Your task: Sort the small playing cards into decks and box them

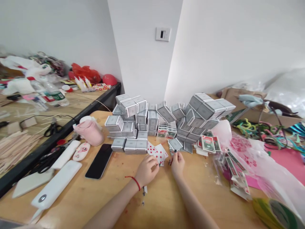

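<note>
Several face-up red-suit playing cards (160, 152) fan out just beyond my left hand (147, 170). Its fingers are curled together at their near edge, and the hold is partly hidden by the hand. My right hand (176, 163) pinches grey-backed playing cards (174, 144) between thumb and fingers, slightly tilted above the table. More grey-backed cards (187, 147) lie just behind that hand. Behind both hands rise stacked grey decks of cards (135, 145) on the left and further stacked decks (188, 132) on the right. Red and green card boxes (162, 130) stand between the stacks.
A black phone (99, 161), a white handheld device (57, 184) and a pink cup (90, 132) lie left on the wooden table (152, 210). Flattened card boxes (235, 171), pink plastic wrap (259, 162) and a tape roll (276, 213) occupy the right.
</note>
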The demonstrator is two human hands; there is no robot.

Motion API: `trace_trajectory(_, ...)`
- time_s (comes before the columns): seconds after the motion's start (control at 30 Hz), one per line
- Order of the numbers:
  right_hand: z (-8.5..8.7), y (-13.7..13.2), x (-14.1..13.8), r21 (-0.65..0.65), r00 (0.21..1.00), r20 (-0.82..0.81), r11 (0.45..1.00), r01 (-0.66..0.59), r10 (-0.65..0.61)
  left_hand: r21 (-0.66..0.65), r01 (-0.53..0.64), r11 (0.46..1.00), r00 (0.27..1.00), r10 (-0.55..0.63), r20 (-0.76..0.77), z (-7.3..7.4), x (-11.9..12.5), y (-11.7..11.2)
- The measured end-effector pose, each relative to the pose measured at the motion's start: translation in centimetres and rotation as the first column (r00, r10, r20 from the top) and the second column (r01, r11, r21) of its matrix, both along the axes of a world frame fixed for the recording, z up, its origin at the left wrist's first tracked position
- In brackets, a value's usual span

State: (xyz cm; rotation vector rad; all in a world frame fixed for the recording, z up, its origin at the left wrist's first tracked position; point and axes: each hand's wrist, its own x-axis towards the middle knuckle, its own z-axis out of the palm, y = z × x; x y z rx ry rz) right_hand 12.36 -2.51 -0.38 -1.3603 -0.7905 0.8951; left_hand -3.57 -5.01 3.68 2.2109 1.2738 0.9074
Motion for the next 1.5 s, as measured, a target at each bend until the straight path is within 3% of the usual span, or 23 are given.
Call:
trace_trajectory(0.2, -0.2, 0.2, 1.4, -0.053, 0.996, -0.076, 0.998, -0.040, 0.036, -0.035, 0.023, 0.999, 0.995, -0.026, -0.096, -0.8, -0.2, 0.1)
trace_trajectory(0.33, -0.6, 1.3, 2.1, -0.072, 0.987, -0.156, 0.997, 0.022, -0.033, -0.053, -0.065, 0.996, 0.978, 0.053, -0.203, -2.5, 1.4, 1.1)
trace_trajectory(0.5, -0.5, 2.0, 2.4, -0.103, 0.989, -0.142, 0.993, -0.064, 0.049, -0.013, -0.126, 0.992, 0.960, 0.118, -0.254, -4.1, 2.2, 1.4)
trace_trajectory(0.6, -0.4, 2.0, 2.2, -0.136, 0.981, -0.126, 0.978, -0.161, 0.144, 0.014, -0.104, 0.995, 0.962, 0.104, -0.252, -4.0, 1.8, 1.2)
trace_trajectory(0.73, -0.4, 2.4, 2.0, -0.175, 0.978, -0.110, 0.966, -0.192, 0.175, -0.001, -0.038, 0.999, 0.971, 0.037, -0.236, -3.3, 1.4, 0.7)
trace_trajectory(0.93, -0.5, 3.3, 1.9, -0.252, 0.970, 0.033, 0.941, -0.225, 0.240, -0.070, 0.032, 0.997, 0.986, -0.043, -0.162, -2.7, 1.4, -0.3)
trace_trajectory(1.03, -0.3, 3.0, 1.9, -0.231, 0.965, 0.122, 0.952, -0.200, 0.233, -0.097, 0.054, 0.994, 0.984, -0.069, -0.166, -2.5, 1.4, -0.7)
trace_trajectory(1.23, -0.3, 1.5, 1.7, -0.183, 0.943, 0.242, 0.965, -0.187, 0.228, 0.019, 0.041, 0.999, 0.979, -0.037, -0.198, -2.5, 0.9, -0.2)
trace_trajectory(1.5, -1.1, 0.4, 0.6, -0.138, 0.811, 0.542, 0.975, -0.173, 0.220, 0.024, -0.009, 1.000, 0.978, 0.014, -0.210, -3.2, 0.5, 0.6)
